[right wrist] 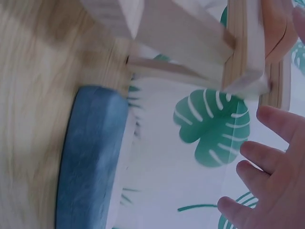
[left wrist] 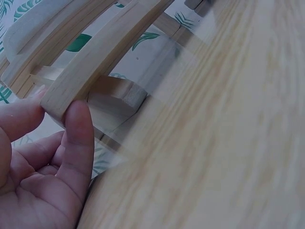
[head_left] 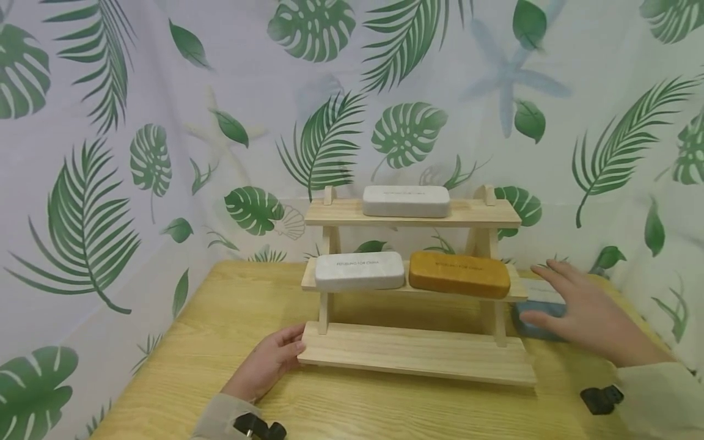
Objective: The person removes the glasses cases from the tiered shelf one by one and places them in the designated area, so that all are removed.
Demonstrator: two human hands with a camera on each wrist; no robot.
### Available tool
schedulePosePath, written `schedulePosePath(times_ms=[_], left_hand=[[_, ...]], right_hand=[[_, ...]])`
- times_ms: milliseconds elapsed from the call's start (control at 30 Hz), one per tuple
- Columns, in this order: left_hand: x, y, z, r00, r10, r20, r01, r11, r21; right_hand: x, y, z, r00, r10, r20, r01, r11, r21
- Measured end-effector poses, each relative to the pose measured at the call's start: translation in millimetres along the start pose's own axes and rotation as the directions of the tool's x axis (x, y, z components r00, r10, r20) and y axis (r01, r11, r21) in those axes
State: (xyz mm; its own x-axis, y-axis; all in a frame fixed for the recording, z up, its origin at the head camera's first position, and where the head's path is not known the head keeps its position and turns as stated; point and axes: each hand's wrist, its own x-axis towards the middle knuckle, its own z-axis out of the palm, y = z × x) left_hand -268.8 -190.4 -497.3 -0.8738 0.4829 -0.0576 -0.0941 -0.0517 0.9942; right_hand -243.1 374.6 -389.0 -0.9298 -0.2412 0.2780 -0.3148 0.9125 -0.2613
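A three-tier wooden rack (head_left: 418,354) stands on the table. Its top shelf carries a white case (head_left: 406,201); the middle shelf carries a white case (head_left: 360,271) and a mustard case (head_left: 459,274). My left hand (head_left: 272,360) holds the left end of the bottom shelf (left wrist: 90,76), thumb and finger against the wood. My right hand (head_left: 583,311) hovers with spread fingers (right wrist: 267,162) just over a blue case (head_left: 536,318) (right wrist: 90,157) lying on the table to the right of the rack; I cannot see any contact.
The wooden table (head_left: 220,342) ends close on the left and front. A leaf-print cloth backdrop (head_left: 137,153) hangs around the back and sides. A small black wrist device (head_left: 602,400) shows by my right sleeve.
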Motion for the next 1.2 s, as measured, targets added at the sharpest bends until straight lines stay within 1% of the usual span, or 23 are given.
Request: schedulePosePath(times_ms=[133,400,533,833,967,1200], left_hand=[[0.7,-1.5,-0.8,1.0,0.001,0.001,-0.001,1.0,0.001],[-0.4,-1.2,-2.8,1.0,-0.008,-0.007,0.008,1.0,0.016],[-0.9,0.2,-1.7,1.0,-0.012,-0.013,0.012,1.0,0.019],[-3.0,0.9,-0.5,1.0,-0.018,-0.023,0.018,1.0,0.018],[-2.6,0.5,-0.9,0.999,-0.015,-0.03,0.016,1.0,0.018],[-1.9,0.6,-1.0,0.999,-0.021,-0.029,0.022,0.999,0.023]], right_hand=[[2.3,-11.0,0.5,1.0,-0.003,-0.027,0.003,1.0,-0.02],[8.5,-30.0,1.8,0.99,-0.067,-0.12,0.06,0.997,-0.056],[12.5,-39.8,1.3,0.986,-0.092,-0.141,0.083,0.994,-0.067],[22.7,-60.1,0.8,0.981,-0.154,-0.118,0.145,0.986,-0.079],[29.4,-69.4,-0.6,0.982,-0.158,-0.1,0.15,0.985,-0.087],[41.8,-76.7,2.7,0.982,-0.161,-0.093,0.151,0.983,-0.107]])
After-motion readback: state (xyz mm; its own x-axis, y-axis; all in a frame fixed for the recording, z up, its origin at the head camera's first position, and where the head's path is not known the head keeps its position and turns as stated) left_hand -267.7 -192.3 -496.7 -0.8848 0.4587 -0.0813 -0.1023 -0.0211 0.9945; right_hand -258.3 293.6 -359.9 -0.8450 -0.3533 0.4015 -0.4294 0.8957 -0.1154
